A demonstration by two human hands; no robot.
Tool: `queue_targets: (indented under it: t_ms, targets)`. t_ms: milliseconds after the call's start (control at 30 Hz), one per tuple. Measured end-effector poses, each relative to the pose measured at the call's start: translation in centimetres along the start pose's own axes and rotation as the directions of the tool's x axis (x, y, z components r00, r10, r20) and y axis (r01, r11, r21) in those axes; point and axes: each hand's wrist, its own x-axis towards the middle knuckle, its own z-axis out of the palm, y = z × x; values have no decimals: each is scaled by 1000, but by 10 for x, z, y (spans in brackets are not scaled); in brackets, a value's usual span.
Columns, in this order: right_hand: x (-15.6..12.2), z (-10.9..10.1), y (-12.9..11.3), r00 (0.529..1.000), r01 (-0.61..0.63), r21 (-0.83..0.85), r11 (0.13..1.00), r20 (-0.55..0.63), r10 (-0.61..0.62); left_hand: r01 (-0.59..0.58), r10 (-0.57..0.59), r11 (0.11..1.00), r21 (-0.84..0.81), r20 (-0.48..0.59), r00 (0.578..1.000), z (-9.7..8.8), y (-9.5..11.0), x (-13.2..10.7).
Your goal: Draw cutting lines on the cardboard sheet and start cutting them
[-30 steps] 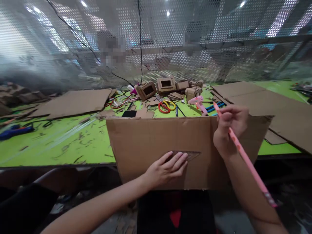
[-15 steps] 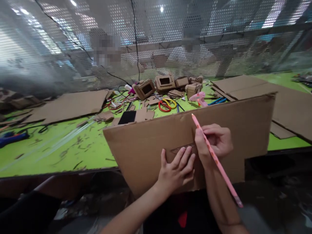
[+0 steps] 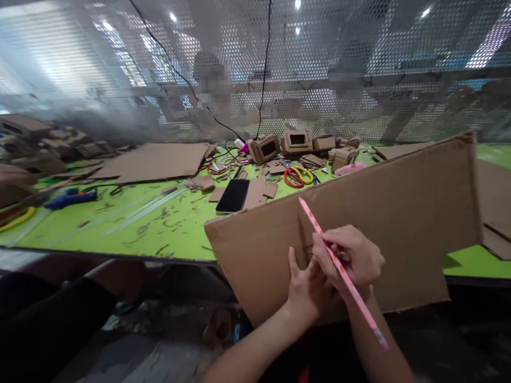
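A large brown cardboard sheet (image 3: 403,223) leans at a slant in front of me, its upper edge rising to the right. My right hand (image 3: 353,255) is closed round a pink pencil (image 3: 355,295), whose tip points up at the sheet near its upper edge. Whether the tip touches the cardboard I cannot tell. Low on the sheet lies my left hand (image 3: 309,290), thumb and fingers spread against the surface. Part of it is hidden behind my right hand, and a small dark-edged piece or slit shows by its fingertips.
On the green table (image 3: 175,229) lie a black phone (image 3: 233,196), red-and-yellow-handled scissors (image 3: 299,176), a pink glue gun (image 3: 350,168), a blue glue gun (image 3: 71,198) and cardboard scraps. Small cardboard boxes (image 3: 297,141) stand before a perforated screen. Another person's legs (image 3: 80,292) are at left.
My view has turned left. The cardboard sheet is tilted more, with its right end higher. My right hand and the pencil have moved left across the sheet, now overlapping my left hand.
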Motion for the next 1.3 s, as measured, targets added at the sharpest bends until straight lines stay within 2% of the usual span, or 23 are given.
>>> queue_targets:
  t_ms: [100,267,333,467,600,733,867,1033,1167,1300]
  targets:
    - [0,1,0,999,41,-2,999,11,-41,8,-9,1000,-14,-77,997,-1,0,1]
    - [2,3,-2,993,58,10,998,103,-59,26,-23,999,21,-123,992,-4,-1,4]
    - [2,4,-2,994,50,-12,999,93,-49,18,-15,999,28,-111,994,-7,-2,5]
    - [-1,4,0,1000,24,-58,998,-4,-25,-18,18,1000,2,-60,998,-10,-5,5]
    - [-3,4,0,996,55,-17,998,74,-54,-11,11,1000,1,-74,997,-10,-5,4]
    - [-4,5,0,999,37,-55,998,-3,-37,-24,23,1000,-12,-52,998,-10,-4,4]
    - [-2,5,1,994,55,20,998,96,-56,0,0,1000,4,-70,998,-10,-4,4]
    - [-2,4,2,1000,13,-33,999,-21,-14,-48,45,998,-30,-66,997,-11,-6,5]
    - [-4,3,3,997,44,28,999,61,-46,-19,17,999,-28,-74,997,-10,-7,5]
    - [-4,2,3,998,-46,-49,998,-51,44,-33,24,996,-85,-104,994,-9,-8,5]
